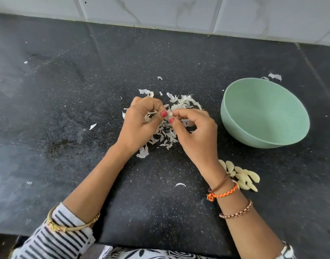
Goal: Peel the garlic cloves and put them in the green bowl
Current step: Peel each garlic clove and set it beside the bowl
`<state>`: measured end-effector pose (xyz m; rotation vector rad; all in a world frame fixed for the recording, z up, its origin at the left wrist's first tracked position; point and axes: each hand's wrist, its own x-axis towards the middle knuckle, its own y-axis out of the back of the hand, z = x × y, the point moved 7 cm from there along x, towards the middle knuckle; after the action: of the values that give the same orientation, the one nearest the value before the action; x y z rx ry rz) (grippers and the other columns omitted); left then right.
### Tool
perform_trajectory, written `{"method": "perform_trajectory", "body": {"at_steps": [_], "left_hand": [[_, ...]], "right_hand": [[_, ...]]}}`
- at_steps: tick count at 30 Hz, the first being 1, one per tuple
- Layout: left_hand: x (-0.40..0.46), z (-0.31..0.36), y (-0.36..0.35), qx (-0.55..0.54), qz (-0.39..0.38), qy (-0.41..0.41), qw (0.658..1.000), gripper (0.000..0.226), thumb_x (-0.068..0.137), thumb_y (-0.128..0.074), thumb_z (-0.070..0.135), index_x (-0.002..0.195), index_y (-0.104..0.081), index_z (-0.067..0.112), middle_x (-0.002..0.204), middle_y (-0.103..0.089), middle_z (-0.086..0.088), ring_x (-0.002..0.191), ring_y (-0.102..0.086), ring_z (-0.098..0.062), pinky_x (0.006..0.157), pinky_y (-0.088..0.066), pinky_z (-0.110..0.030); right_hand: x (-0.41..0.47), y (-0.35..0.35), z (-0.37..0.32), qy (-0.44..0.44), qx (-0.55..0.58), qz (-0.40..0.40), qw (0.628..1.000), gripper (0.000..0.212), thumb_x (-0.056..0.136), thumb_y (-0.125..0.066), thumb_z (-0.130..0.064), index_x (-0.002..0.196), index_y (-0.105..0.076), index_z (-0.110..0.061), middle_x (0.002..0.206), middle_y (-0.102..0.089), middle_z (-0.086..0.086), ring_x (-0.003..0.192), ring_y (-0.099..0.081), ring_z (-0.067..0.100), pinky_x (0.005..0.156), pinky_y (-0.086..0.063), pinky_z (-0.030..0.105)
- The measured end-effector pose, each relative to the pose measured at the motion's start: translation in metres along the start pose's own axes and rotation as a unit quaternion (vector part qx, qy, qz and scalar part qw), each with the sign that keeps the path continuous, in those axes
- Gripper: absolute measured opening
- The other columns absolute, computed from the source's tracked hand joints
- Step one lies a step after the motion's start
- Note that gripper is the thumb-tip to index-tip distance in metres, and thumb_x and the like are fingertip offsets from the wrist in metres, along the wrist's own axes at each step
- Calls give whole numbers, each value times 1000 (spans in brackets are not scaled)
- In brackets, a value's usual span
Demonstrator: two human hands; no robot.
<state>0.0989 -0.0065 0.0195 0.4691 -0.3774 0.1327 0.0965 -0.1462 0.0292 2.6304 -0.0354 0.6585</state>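
Note:
My left hand (141,120) and my right hand (194,128) meet above the middle of the black counter. Between their thumbs and fingertips they pinch one small garlic clove (169,114), mostly hidden by the fingers. A heap of white garlic skins (184,102) lies under and behind the hands. The green bowl (263,111) stands to the right of my right hand, and I see nothing inside it. Several peeled cloves (242,176) lie in a cluster on the counter beside my right wrist.
The black speckled counter (67,90) reaches back to a white tiled wall (179,14). Stray skin flakes lie scattered, one (92,126) to the left and one (275,76) behind the bowl. The counter's front edge (160,245) runs along the bottom.

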Motion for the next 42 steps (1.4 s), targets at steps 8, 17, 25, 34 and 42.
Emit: {"method": "perform_trajectory", "body": {"at_steps": [8,17,25,34,42], "left_hand": [[1,0,-5,-58,-36,19,997,13,81,-53,37,72,-57,29,76,-59,23,77,-42,5,75,-31,-12],[-1,16,-9,-80,-76,-8,994,17,85,-57,13,75,-62,-1,78,-58,4,74,-46,8,76,-33,-9],[-3,11,-5,-61,-3,10,998,13,82,-51,36,70,-54,31,78,-58,16,74,-40,0,76,-30,-11],[-3,11,-6,-105,-9,21,994,15,81,-52,34,68,-55,27,77,-58,16,77,-44,-9,81,-32,-11],[-3,5,2,-63,9,35,997,25,86,-36,35,74,-52,21,76,-52,11,79,-38,1,77,-32,-11]], "right_hand": [[0,-1,5,-35,81,8,996,10,83,-61,-24,86,-65,-33,83,-65,-18,88,-62,19,69,-52,41],[-3,-3,2,-92,196,1,976,20,84,-60,-9,77,-66,-26,70,-61,-13,59,-47,3,53,-36,14],[-6,14,-22,149,-41,123,980,12,79,-63,-14,75,-71,-6,74,-66,-5,85,-52,15,78,-42,16],[-4,13,-19,122,-19,94,988,11,80,-62,-15,71,-68,-11,72,-62,-14,83,-51,10,72,-42,17],[2,9,3,-171,259,30,950,8,75,-61,-14,66,-62,-15,59,-58,-13,58,-49,1,58,-40,11]]}}
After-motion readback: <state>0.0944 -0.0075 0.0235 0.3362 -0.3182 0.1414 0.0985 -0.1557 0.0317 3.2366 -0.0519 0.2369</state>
